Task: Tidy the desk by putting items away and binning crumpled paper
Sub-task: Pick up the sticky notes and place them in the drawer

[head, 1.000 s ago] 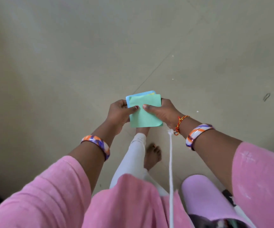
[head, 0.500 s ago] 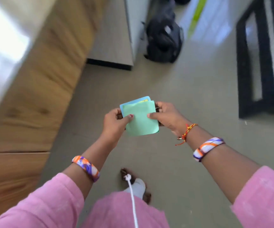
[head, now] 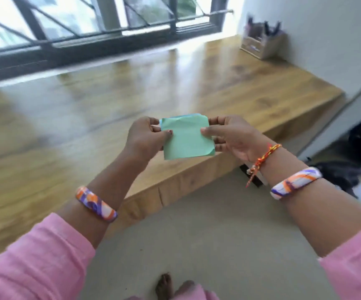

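You hold a small stack of paper squares (head: pixel 187 138) in front of you, above the near edge of the wooden desk (head: pixel 229 83). The top sheet is green and a blue one shows just behind its upper edge. Your left hand (head: pixel 146 137) pinches the left side, thumb on the front and fingers behind. Your right hand (head: pixel 229 137) pinches the right side in the same way. So both grips are closed on the paper, one at each edge, and this keeps the loose sheets flat and together so that none can slip out.

The lower right corner of the green sheet is a little curled, and the top has some light creases, but it is not crumpled. I think these sheets are for putting away, not for the bin. A wooden organizer (head: pixel 262 45) stands at the far right corner of the desk, against the wall; it may be the place for them.
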### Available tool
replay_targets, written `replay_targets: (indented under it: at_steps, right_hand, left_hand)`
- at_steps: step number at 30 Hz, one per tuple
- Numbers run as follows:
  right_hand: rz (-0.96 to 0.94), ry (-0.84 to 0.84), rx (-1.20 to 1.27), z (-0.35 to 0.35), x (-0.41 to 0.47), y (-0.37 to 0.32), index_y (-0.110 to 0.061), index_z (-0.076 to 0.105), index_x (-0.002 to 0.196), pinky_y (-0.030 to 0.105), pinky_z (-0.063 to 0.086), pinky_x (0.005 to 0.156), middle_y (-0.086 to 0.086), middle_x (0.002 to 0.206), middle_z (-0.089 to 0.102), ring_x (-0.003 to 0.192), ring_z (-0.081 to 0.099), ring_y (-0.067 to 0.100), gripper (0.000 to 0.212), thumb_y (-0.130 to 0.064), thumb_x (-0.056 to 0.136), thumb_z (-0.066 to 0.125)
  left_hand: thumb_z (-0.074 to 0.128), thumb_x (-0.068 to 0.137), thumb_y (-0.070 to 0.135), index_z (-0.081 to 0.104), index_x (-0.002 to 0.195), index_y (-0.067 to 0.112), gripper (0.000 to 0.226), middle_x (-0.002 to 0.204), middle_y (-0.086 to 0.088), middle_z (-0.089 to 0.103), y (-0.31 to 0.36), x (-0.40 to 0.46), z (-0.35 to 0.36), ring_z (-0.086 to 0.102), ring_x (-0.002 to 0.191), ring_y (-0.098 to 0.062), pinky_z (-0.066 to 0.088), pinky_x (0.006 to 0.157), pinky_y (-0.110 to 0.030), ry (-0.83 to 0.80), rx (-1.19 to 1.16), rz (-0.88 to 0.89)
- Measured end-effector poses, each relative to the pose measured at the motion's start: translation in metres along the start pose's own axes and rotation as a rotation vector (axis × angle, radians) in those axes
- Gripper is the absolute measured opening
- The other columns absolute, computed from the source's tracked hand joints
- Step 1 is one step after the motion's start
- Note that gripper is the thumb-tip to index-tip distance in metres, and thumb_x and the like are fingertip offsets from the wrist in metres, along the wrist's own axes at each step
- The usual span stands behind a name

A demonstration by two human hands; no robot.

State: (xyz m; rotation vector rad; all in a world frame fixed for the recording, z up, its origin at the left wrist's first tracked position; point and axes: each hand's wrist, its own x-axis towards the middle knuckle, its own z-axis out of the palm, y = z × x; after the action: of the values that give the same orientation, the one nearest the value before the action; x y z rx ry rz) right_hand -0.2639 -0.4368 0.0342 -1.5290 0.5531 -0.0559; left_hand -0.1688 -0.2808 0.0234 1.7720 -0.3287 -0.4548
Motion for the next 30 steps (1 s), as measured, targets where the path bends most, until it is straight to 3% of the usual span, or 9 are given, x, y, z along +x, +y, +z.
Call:
replay_targets:
  at_steps: [4,7,11,17,19,22,24,26,30]
  right_hand:
    - [-0.020,-0.220,-0.037,0.046,0.030,-0.019,-0.009,0.057,0.088,0.020,0.054,0.053,0.006,0.077,0.063,0.054,0.062,0.012,0.008,-0.002,0.086,0.058]
    - [-0.031,-0.241,-0.240,0.064,0.038,-0.014,-0.008,0.051,0.097,0.027,0.052,0.053,0.009,0.077,0.053,0.063,0.058,0.017,0.014,-0.006,0.087,0.060]
    - [-0.032,-0.257,-0.338,0.065,0.030,0.006,-0.006,0.053,0.108,0.031,0.046,0.059,0.011,0.083,0.057,0.068,0.057,0.018,0.024,-0.009,0.086,0.062]
    - [0.100,-0.725,-0.205,0.076,-0.012,0.052,-0.009,0.059,0.092,0.020,0.050,0.051,0.005,0.076,0.062,0.060,0.057,0.010,0.003,-0.008,0.090,0.056]
    - [0.196,-0.821,-0.232,0.084,-0.018,0.073,-0.010,0.059,0.095,0.020,0.051,0.055,0.003,0.077,0.064,0.060,0.060,0.007,0.005,-0.010,0.091,0.056]
    - [0.383,-0.839,-0.222,0.099,-0.022,0.108,-0.011,0.057,0.089,0.022,0.052,0.058,0.004,0.082,0.062,0.064,0.060,0.008,0.003,-0.011,0.091,0.056]
    - [0.509,-0.760,-0.171,0.109,-0.022,0.131,-0.010,0.056,0.085,0.025,0.054,0.059,0.006,0.084,0.059,0.070,0.059,0.012,0.007,-0.011,0.091,0.055]
    - [0.614,-0.649,-0.086,0.121,-0.019,0.149,-0.008,0.054,0.081,0.027,0.054,0.058,0.008,0.080,0.056,0.070,0.056,0.016,0.012,-0.006,0.093,0.050]
    - [0.711,-0.389,0.117,0.148,-0.002,0.175,-0.007,0.048,0.074,0.032,0.055,0.051,0.011,0.075,0.046,0.068,0.049,0.019,0.022,0.003,0.092,0.043]
  left_hand:
    - [0.064,0.081,0.001,0.050,0.117,-0.001,0.039,0.093,-0.013,0.059,-0.002,-0.002,-0.053,0.059,0.094,-0.027,0.050,0.086,-0.040,0.301,0.056,-0.043]
    - [0.070,0.079,0.022,0.037,0.133,0.005,0.065,0.128,-0.017,0.047,-0.008,-0.023,-0.084,0.048,0.119,-0.031,0.042,0.102,-0.038,0.526,0.248,-0.170]
    - [0.066,0.082,0.035,0.032,0.139,0.010,0.071,0.142,-0.018,0.033,-0.030,-0.074,-0.092,0.035,0.131,-0.032,0.035,0.106,-0.037,0.717,0.365,-0.362]
    - [0.065,0.083,0.032,0.011,0.144,0.014,0.083,0.148,-0.013,0.009,-0.095,-0.140,-0.074,0.022,0.136,-0.029,0.029,0.110,-0.040,0.979,0.323,-0.451]
    - [0.065,0.083,0.030,0.010,0.143,0.016,0.083,0.148,-0.014,0.010,-0.118,-0.156,-0.071,0.024,0.135,-0.029,0.031,0.108,-0.040,1.056,0.205,-0.504]
    - [0.067,0.081,0.030,0.020,0.140,0.016,0.076,0.142,-0.014,0.027,-0.159,-0.171,-0.084,0.037,0.126,-0.028,0.044,0.094,-0.043,1.116,-0.226,-0.694]
    - [0.062,0.084,0.027,0.036,0.132,0.013,0.056,0.125,-0.012,0.046,-0.172,-0.179,-0.096,0.050,0.104,-0.026,0.049,0.079,-0.040,1.109,-0.609,-0.787]
    - [0.050,0.092,0.025,0.044,0.125,0.014,0.035,0.114,-0.011,0.043,-0.183,-0.185,-0.105,0.047,0.083,-0.022,0.044,0.089,-0.039,1.067,-0.820,-0.844]
    - [0.046,0.093,0.036,0.033,0.138,0.019,0.050,0.143,-0.012,0.030,-0.205,-0.183,-0.142,0.042,0.123,-0.028,0.042,0.091,-0.041,1.191,-0.983,-0.852]
